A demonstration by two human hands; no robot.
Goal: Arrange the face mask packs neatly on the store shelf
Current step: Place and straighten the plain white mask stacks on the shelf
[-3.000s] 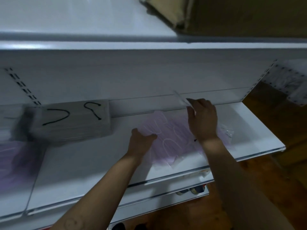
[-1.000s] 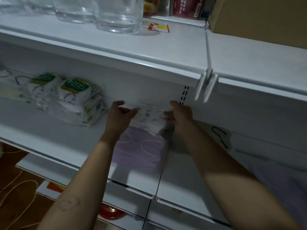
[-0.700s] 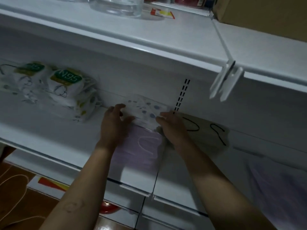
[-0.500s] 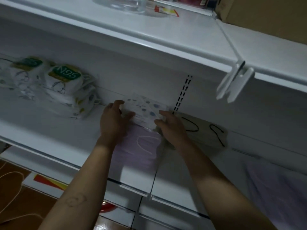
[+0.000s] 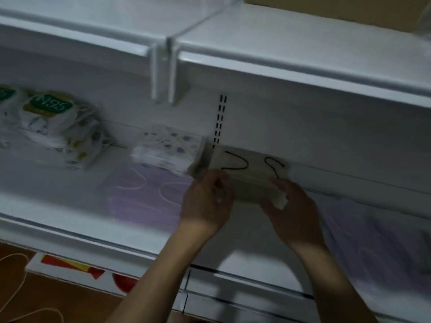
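Note:
A grey pack of masks with black ear loops (image 5: 247, 169) lies at the back of the white shelf (image 5: 58, 206). My left hand (image 5: 205, 203) grips its left front corner and my right hand (image 5: 291, 208) grips its right front corner. Just left of it sits a white dotted mask pack (image 5: 168, 150), let go. A flat purple mask pack (image 5: 144, 197) lies in front of the dotted one. Another purple pack (image 5: 373, 243) lies at the right. N95 packs (image 5: 53, 122) are piled at the far left.
The upper shelf (image 5: 279, 43) overhangs close above, with a bracket (image 5: 163, 73) hanging from its edge. A slotted upright (image 5: 220, 120) runs down the back wall. A lower shelf (image 5: 245, 297), a cord and a wooden floor (image 5: 35, 299) show below.
Both hands left the dotted pack and moved right onto the grey pack. The view swung right with them.

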